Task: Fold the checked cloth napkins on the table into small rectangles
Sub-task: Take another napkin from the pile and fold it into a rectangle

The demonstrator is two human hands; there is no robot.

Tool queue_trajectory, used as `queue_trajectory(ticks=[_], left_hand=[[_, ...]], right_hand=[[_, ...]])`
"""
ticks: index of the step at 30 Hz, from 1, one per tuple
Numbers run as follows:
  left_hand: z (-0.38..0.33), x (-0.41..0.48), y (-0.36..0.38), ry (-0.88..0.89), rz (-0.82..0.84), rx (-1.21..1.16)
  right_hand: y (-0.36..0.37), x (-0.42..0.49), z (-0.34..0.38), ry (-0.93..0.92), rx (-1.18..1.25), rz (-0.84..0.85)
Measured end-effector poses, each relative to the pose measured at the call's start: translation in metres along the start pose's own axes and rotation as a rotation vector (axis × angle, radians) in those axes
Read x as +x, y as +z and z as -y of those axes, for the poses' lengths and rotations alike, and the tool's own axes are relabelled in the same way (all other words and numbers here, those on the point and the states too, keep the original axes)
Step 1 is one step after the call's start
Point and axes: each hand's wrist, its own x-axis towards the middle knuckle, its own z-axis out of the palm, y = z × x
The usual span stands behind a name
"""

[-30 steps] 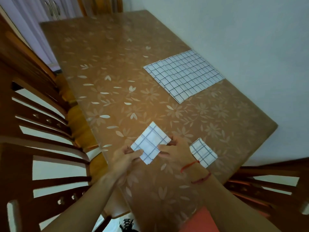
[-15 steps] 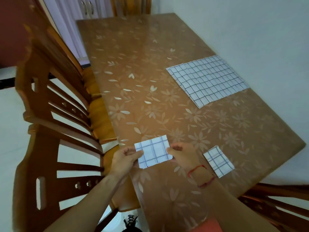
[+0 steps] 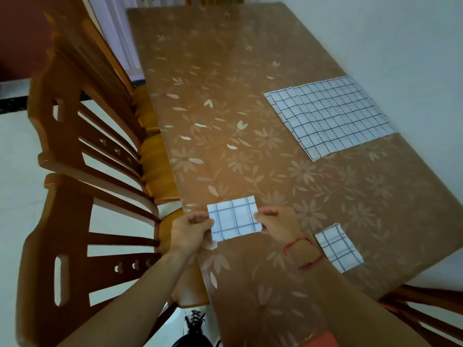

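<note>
Two folded napkins: the held napkin point(image 3: 234, 217) at 6 o'clock, ends pinched by the left hand point(image 3: 186, 232) and right hand point(image 3: 276, 225); the lying napkin point(image 3: 338, 246) at 4 o'clock; unfolded stack point(image 3: 330, 116) at 2 o'clock, layers uncountable.

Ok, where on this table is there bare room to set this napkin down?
The table is bare between the flat napkins and the small folded napkin, and along its far left stretch beside the chairs. It is tight only by the right hand, between the held napkin and that small folded napkin.
</note>
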Motion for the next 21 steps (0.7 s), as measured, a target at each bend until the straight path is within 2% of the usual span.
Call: queue_trajectory(ticks=[5,13,21], left_hand=[[0.002,0.026,0.015,-0.025,-0.085,-0.004],[-0.002,0.075,0.032,0.002,-0.182,0.143],[-0.017,0.102,0.043,0.138,-0.188,0.273]], right_hand=[[0.006,0.035,0.003,0.03,-0.013,-0.022],[0.021,0.093,0.011,-0.001,-0.085,-0.004],[0.03,0.131,0.019,-0.054,-0.276,-0.018]])
